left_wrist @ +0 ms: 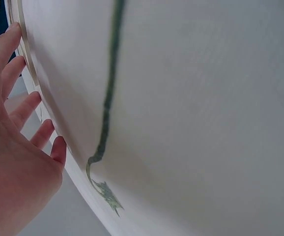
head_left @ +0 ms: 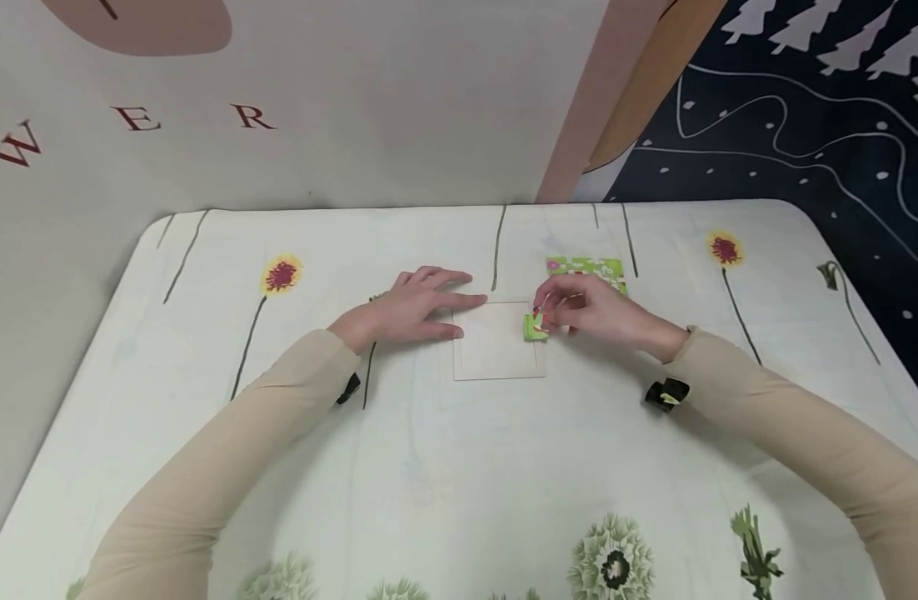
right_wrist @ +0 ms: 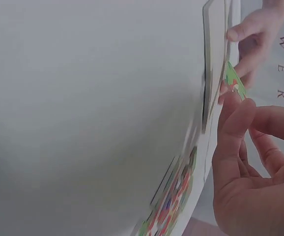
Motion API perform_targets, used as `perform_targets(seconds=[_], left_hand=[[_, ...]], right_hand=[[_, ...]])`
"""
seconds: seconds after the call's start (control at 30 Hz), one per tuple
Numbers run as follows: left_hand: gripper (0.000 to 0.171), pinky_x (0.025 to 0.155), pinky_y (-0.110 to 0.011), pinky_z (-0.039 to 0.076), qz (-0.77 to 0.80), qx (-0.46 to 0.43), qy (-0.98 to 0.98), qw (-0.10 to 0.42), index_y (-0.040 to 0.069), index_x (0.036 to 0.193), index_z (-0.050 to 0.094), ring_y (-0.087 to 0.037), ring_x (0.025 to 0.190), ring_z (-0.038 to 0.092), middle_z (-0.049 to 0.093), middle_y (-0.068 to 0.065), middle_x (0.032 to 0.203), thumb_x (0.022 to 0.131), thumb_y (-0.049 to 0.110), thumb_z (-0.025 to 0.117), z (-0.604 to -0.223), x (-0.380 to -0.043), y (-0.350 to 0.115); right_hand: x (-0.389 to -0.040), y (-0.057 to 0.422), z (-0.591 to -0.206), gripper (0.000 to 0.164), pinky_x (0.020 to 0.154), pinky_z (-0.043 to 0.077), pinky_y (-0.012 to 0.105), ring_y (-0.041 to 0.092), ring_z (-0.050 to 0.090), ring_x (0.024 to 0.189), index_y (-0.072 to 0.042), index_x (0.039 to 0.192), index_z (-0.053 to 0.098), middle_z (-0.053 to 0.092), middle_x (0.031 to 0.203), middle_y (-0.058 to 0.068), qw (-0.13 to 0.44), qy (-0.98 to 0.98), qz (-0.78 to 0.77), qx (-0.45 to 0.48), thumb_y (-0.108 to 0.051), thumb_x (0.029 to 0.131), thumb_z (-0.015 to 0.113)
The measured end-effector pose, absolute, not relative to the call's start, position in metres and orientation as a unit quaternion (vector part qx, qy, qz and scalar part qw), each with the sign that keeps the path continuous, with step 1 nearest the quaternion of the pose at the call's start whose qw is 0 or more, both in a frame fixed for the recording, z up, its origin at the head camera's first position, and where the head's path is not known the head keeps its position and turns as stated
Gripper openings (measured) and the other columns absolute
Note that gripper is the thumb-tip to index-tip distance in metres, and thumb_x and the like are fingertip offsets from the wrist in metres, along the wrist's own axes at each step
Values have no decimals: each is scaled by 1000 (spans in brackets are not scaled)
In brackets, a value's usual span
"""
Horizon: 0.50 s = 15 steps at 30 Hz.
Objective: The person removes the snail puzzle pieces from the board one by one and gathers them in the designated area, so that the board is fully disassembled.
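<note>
My right hand (head_left: 594, 315) pinches a small green picture piece (head_left: 534, 329), like a jigsaw piece, between thumb and fingers. It holds the piece over the right side of a pale square board (head_left: 496, 346) with a thin raised border. In the right wrist view the piece (right_wrist: 235, 84) stands tilted at the fingertips, beside the board (right_wrist: 214, 54). My left hand (head_left: 414, 307) lies at the board's left side with fingers spread, some touching its edge. The left wrist view shows this hand (left_wrist: 19, 132) with straight fingers.
Just behind my right hand lies a flat green, flower-patterned picture (head_left: 586, 267), partly hidden; the right wrist view shows it as colourful layered pieces (right_wrist: 174, 199). The white tablecloth (head_left: 466, 467) has printed flowers. A wall (head_left: 399, 108) stands behind the table.
</note>
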<state>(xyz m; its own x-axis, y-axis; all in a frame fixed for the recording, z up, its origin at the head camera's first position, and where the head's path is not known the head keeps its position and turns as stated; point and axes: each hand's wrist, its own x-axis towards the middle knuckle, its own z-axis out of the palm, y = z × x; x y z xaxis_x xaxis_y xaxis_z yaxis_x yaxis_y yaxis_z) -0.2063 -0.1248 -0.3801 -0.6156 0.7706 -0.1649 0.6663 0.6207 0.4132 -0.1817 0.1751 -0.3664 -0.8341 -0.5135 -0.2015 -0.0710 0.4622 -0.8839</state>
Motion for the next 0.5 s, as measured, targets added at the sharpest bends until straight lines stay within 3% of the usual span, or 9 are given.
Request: perform_targets(seconds=[0.5], left_hand=[[55,99,-53,22,176,410,879,167,25,147,45,-32,138,19,27,-8,154,95,40,59,-379,-206,-126]], right_hand=[[-189,195,-367,14,61,48,30,22,63,77,0,104,61,60,92,16,226,839,-467,-162,4,91,57]])
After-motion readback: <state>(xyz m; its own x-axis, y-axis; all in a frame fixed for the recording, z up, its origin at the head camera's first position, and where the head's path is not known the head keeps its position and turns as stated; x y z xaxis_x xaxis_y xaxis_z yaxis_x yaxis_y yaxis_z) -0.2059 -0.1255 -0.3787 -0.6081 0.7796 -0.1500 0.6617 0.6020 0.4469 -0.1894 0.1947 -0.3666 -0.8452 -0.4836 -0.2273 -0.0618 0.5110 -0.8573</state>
